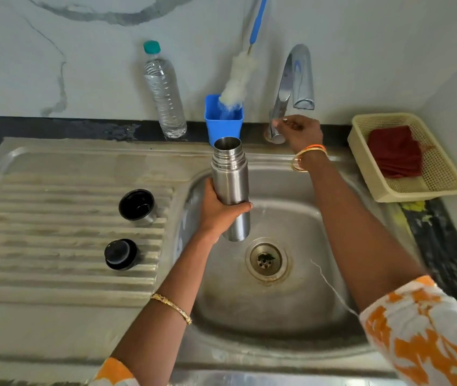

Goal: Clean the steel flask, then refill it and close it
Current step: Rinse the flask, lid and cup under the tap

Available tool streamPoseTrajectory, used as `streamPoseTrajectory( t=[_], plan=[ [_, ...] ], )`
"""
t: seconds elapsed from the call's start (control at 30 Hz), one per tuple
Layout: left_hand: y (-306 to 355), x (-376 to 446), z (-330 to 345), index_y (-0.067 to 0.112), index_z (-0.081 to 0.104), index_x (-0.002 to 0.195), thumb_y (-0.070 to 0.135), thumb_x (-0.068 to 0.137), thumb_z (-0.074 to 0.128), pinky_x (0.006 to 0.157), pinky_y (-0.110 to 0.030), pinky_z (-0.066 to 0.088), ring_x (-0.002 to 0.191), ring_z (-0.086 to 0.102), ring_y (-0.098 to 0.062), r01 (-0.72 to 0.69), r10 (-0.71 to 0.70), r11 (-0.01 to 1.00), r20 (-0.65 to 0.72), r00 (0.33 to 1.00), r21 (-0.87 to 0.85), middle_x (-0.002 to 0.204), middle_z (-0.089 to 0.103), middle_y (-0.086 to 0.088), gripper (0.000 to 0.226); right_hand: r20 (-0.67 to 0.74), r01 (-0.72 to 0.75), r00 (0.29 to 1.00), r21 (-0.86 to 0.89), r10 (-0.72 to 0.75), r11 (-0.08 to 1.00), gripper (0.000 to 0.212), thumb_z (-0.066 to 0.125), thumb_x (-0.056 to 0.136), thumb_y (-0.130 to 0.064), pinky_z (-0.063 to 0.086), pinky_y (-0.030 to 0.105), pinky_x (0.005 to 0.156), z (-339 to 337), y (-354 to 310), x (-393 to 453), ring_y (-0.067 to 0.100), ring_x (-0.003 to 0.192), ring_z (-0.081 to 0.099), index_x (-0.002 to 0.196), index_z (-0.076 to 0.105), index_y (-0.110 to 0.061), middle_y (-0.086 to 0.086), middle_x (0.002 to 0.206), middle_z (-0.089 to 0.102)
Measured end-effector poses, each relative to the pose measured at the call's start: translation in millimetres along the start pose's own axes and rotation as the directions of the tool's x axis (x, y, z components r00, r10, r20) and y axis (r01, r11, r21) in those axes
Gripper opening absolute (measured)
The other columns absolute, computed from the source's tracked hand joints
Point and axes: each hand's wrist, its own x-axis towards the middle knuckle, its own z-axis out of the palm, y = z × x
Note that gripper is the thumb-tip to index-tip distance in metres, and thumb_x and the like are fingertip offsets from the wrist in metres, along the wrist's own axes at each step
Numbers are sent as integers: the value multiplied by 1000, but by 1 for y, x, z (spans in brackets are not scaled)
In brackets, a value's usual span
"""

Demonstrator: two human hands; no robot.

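Observation:
My left hand (219, 210) grips the open steel flask (230, 179) upright over the sink basin (291, 310), left of the drain. My right hand (299, 132) holds the lever at the base of the chrome tap (297, 76). No water stream shows from the spout. The flask's steel cup lid (136, 205) and its black inner stopper (121, 254) lie on the ribbed drainboard (54, 246). A white bottle brush with a blue handle (235, 79) stands in a blue holder (223, 121) behind the flask. A clear plastic water bottle (164, 93) stands by the wall.
A cream plastic basket (383, 188) holding a dark red cloth (397, 151) sits on the dark counter right of the sink. The drain (266, 259) lies in the wet basin floor. A marble wall closes the back.

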Motion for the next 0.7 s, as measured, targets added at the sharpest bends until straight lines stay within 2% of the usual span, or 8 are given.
streamPoseTrajectory(
  t=[0.07,0.17,0.23,0.3,0.33,0.5,0.63,0.7],
  plan=[
    [2,-5,-3,27,42,113,1,58,87,74,-23,49,88,61,-4,-7,7,1000,7,1000,21,100,60,12,76,-53,-99,993,149,108,984,25,71,80,-17,54,35,85,-17,3,-21,19,82,60,104,66,-9,5,85,65],
    [4,-19,-8,28,44,114,3,56,89,78,-26,51,92,61,-5,-20,19,999,28,999,25,104,61,11,78,-209,-75,973,112,97,991,7,62,86,-14,54,49,84,-36,6,-106,22,85,64,92,66,-16,2,85,66],
    [8,-34,-14,25,47,115,1,55,89,80,-28,52,94,63,-9,-47,48,999,44,998,-5,107,64,6,77,35,20,999,52,-22,998,16,66,83,-13,54,44,83,-33,-8,-165,18,90,63,99,63,-17,-2,93,65],
    [16,-52,-24,21,53,115,-1,53,89,81,-27,54,97,67,-13,-123,128,990,72,989,-68,107,68,2,75,394,52,918,-19,-40,998,54,77,76,-22,51,28,87,-20,-33,-200,9,104,55,122,50,-21,-8,114,57],
    [20,-58,-30,22,57,112,0,53,89,80,-26,54,96,69,-12,-165,173,982,81,982,-93,104,71,3,70,485,64,874,-40,-37,997,69,80,71,-28,48,25,89,-14,-46,-207,6,104,54,129,43,-24,-11,117,55],
    [64,-79,-95,30,58,105,-5,55,88,75,-19,53,87,69,-2,-233,237,970,68,969,-62,92,72,14,68,484,310,849,-132,-212,941,65,88,58,-33,51,28,82,22,-116,-215,12,89,62,112,53,-20,-7,96,63],
    [82,-83,-184,18,44,134,17,59,91,87,-21,49,112,56,-9,-198,192,972,57,980,125,125,56,3,89,438,442,813,-35,-383,896,64,87,57,-39,53,30,76,75,-166,-224,13,83,63,108,53,-18,-7,89,64],
    [65,-81,-217,19,36,142,28,54,91,99,-29,45,123,47,-15,-102,119,966,-59,991,239,137,44,0,105,412,462,801,39,-435,886,67,86,57,-40,53,31,77,109,-181,-228,15,86,63,109,50,-18,-6,91,65]
  ],
)
